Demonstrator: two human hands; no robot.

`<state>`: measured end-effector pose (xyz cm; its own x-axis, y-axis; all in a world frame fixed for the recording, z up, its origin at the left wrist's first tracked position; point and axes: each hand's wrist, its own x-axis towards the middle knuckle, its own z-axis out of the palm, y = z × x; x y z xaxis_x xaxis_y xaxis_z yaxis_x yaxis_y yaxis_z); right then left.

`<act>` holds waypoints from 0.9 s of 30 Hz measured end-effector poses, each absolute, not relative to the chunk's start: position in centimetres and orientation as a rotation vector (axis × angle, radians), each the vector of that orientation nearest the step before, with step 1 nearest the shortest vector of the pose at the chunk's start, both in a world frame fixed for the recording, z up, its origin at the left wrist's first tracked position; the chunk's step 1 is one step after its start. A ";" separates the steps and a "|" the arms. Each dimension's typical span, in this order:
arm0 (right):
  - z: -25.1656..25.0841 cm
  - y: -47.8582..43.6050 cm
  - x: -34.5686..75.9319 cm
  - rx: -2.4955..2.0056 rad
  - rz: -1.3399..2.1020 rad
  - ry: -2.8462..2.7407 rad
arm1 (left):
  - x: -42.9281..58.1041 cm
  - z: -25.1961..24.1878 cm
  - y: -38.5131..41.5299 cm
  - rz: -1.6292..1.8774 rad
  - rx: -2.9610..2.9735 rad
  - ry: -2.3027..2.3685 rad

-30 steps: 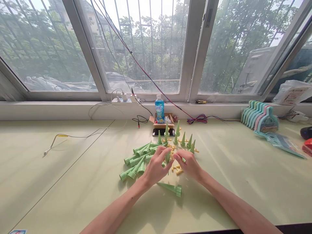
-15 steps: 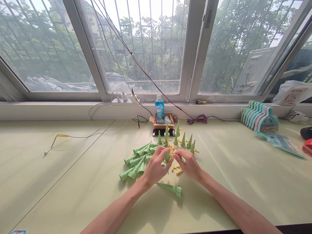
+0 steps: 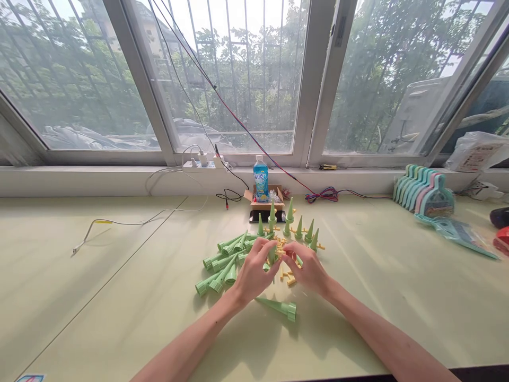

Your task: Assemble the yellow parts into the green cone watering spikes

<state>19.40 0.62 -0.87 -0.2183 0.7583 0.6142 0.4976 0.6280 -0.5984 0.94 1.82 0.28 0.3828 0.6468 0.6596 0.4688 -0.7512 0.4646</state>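
Between the thumb and fingers of my left hand [image 3: 256,268] is a green plastic watering spike [image 3: 272,255], partly hidden by the fingers. My right hand [image 3: 308,267] pinches a small yellow valve [image 3: 280,252] against the side of that spike. Left of my hands lies a pile of green spikes [image 3: 222,262]. Loose yellow valves [image 3: 291,281] lie below and between my hands. Beyond them, several spikes [image 3: 309,232] stand upright with yellow valves fitted through them. One single spike [image 3: 284,309] lies on its side nearer to me.
A blue-labelled bottle [image 3: 261,179] stands at an open cardboard box [image 3: 270,204], with a black phone [image 3: 256,216] in front. Coiled wires [image 3: 324,194] lie at the back. Small dustpans [image 3: 425,193] are grouped at the right. A cable [image 3: 131,223] crosses the table [image 3: 99,318] at left.
My right fingers have shifted very slightly, and more of the yellow valve shows between them. My left hand and the spike stay nearly in place.
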 end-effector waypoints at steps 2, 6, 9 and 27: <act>-1.0 0.7 19.4 -1.009 0.331 -1.882 | 1.0 0.3 1.8 1.302 2.441 0.993; -1.2 0.9 19.5 -1.031 0.323 -1.909 | 0.9 0.2 1.8 1.288 2.447 0.983; -1.3 1.1 19.6 -1.047 0.306 -1.933 | 0.9 0.1 1.7 1.283 2.457 0.975; -1.0 0.9 19.5 -1.011 0.281 -1.896 | 1.0 0.2 1.7 1.300 2.455 0.967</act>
